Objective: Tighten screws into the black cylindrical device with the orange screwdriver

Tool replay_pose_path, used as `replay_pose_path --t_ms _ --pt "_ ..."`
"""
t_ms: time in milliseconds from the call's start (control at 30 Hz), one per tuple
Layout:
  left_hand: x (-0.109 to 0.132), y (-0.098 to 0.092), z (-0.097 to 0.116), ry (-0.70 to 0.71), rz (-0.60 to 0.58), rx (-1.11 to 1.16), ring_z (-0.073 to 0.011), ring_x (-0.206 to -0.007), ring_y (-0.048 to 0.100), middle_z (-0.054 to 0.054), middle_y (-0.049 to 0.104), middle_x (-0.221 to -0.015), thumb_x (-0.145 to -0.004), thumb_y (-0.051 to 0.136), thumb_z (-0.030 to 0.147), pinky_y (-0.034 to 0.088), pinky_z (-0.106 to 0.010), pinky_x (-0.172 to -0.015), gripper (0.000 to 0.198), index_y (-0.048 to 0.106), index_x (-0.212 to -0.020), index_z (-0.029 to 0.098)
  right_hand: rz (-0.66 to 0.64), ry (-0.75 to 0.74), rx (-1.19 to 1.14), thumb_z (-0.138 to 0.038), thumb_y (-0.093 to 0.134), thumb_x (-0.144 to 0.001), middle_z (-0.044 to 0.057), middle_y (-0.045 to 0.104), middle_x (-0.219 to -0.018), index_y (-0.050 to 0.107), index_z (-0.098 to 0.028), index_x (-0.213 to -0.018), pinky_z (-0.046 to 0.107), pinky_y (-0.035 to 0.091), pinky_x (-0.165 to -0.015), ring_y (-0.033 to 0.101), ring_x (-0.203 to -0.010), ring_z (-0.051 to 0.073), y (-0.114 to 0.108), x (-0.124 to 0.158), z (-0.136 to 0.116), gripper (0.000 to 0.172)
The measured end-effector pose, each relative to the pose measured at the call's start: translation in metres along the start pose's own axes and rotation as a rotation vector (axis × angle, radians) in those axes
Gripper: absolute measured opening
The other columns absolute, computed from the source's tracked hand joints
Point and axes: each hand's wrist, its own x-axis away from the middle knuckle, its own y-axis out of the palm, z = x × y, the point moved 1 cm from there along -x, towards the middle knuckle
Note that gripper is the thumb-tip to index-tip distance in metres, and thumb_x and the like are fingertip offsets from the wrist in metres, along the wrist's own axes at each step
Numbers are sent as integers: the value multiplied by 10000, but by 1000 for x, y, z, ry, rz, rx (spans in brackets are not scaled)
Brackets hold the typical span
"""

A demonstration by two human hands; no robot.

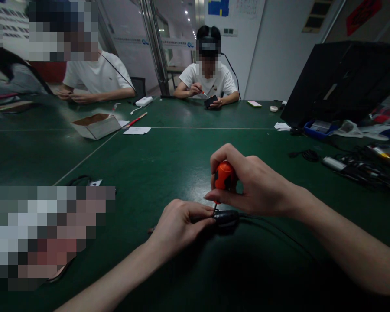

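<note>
My right hand is closed around the orange-and-black handle of a screwdriver, which points down. The screwdriver's tip meets or nearly meets a black corded device on the table; the exact contact is too small to tell. Thumb and fingers of my left hand pinch the device's left part close to the tip. Much of that part is hidden behind the fingers, and its kind is not clear. A thin black cable runs from the device's right end across the table.
The green table carries an open cardboard box, a red pencil-like stick and paper slips. At right stand a dark monitor and a tangle of cables. Across the table a person holds a screwdriver and a black box; another person sits left.
</note>
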Motion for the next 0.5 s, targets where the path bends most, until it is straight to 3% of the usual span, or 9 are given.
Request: replay_pose_path --t_ms 200,500 --pt "-2 -1 -1 27 -47 -46 -190 -726 679 -19 735 -779 -887 569 288 475 -218 -572 231 764 -795 206 26 2 -16 -278 615 -887 -19 604 -852 369 -203 -1087 187 417 -555 590 -662 86 -4 1 -4 327" --pt "0 -2 6 -20 27 -59 -194 -753 688 -11 763 -870 -833 606 278 513 -237 -602 191 789 -796 240 -9 -2 -35 -321 605 -888 -20 595 -844 388 -215 -1082 202 414 -549 581 -646 95 -1 2 -4 310"
